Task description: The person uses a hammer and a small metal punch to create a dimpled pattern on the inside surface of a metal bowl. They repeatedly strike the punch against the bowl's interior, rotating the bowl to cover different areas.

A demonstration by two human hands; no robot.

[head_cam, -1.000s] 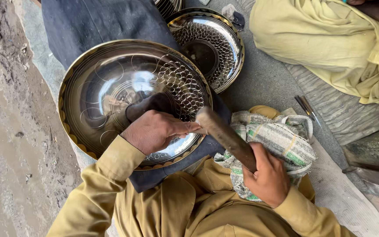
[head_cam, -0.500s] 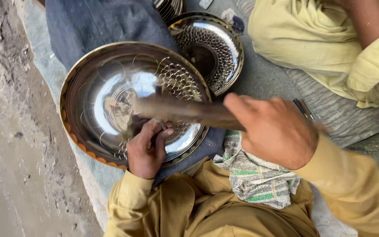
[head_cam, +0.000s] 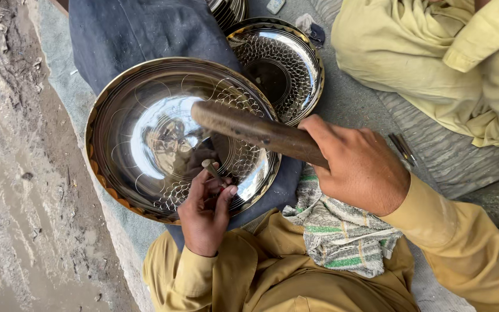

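Across the lap, on dark blue cloth, rests a round polished metal tray [head_cam: 145, 144], mirror-smooth at its centre, with engraved scale patterns and a scalloped brass rim. Left hand [head_cam: 205, 215] pinches a slim metal punch [head_cam: 212, 169] against it; the tip is hard to make out. Right hand [head_cam: 360, 167] is closed around a worn wooden mallet [head_cam: 249, 128]. Beyond lies a second patterned tray [head_cam: 278, 63], partly hidden behind the first
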